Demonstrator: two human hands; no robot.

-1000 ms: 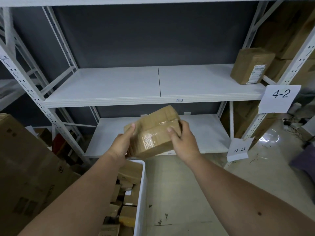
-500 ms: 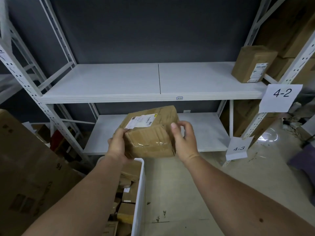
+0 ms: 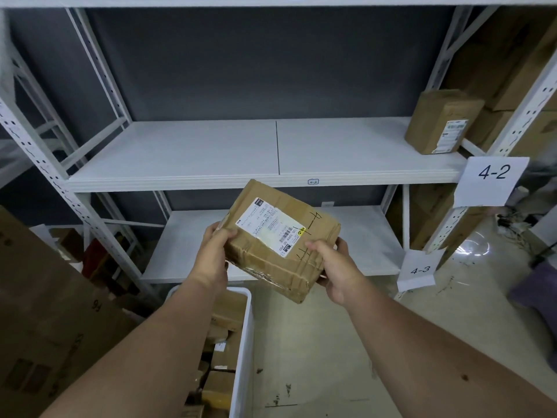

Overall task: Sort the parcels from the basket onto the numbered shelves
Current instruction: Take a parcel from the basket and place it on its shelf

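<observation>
Both hands hold a brown taped cardboard parcel [image 3: 280, 239] in front of the shelves, its white shipping label facing up. My left hand [image 3: 215, 251] grips its left end and my right hand [image 3: 330, 267] grips its near right corner. Below them stands a white basket [image 3: 242, 342] with several more brown parcels inside. The white shelf marked 4-2 [image 3: 241, 152] carries one brown parcel [image 3: 441, 120] at its right end. Under it lies the shelf marked 4-3 [image 3: 364, 245].
Paper signs 4-2 [image 3: 491, 181] and 4-3 [image 3: 419, 270] hang on the right upright. Large cardboard boxes [image 3: 45, 312] stand at my left, more boxes behind the rack at right. Bare concrete floor [image 3: 331, 372] spreads right of the basket.
The parcel has been turned in my hands so that its label faces up and toward me. It sits a little further right than before.
</observation>
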